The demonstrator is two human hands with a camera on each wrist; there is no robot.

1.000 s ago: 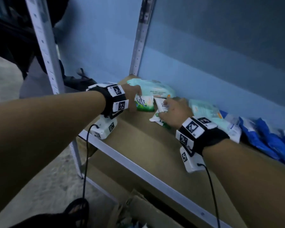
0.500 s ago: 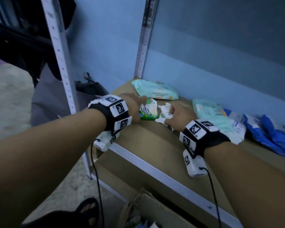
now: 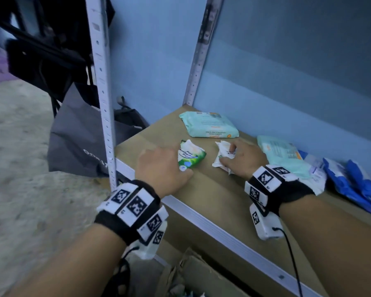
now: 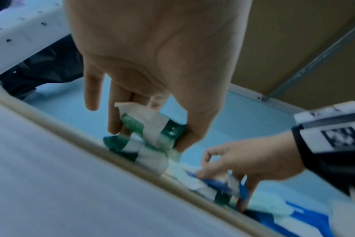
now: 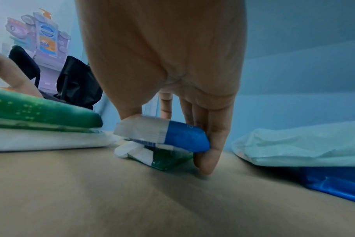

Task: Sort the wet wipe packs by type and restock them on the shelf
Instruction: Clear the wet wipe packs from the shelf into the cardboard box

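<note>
Two small green packs are being handled on the shelf (image 3: 201,189) at once. Left hand (image 3: 163,166) is gripping the left green pack (image 3: 191,156), thumb on one side and fingers curled round the other; the left wrist view shows this pack (image 4: 152,128) lifted slightly off the board. Right hand (image 3: 243,160) is pinching a small stack (image 3: 224,157) near the middle of the board: in the right wrist view a blue-and-white pack (image 5: 172,136) is lying on top of a second green pack (image 5: 164,160), thumb and fingers closing on the two ends, fingertips touching the board.

Progress, as a judgement: sorting looks roughly midway. One mint-green pack (image 3: 209,124) is lying flat at the back corner by the wall. A second mint-green pack (image 3: 281,153) is sitting just right of the right hand, overlapping a white pack (image 3: 317,176). Blue packs (image 3: 356,183) are lying further right, loosely overlapped. The types are partly grouped, but the small green ones are not yet paired and the blue-and-white one is mixed in with them. A cardboard box (image 3: 201,277) is standing open below the shelf; its contents are too dim to tell, so more stock may be waiting.

Materials: all packs are soft film pouches, glossy, crinkled at the crimped ends, pillow-shaped. Small ones are squat with white flaps; mint-green ones are broad and flat. The board is matte brown with a pale metal front rail (image 3: 223,228).
</note>
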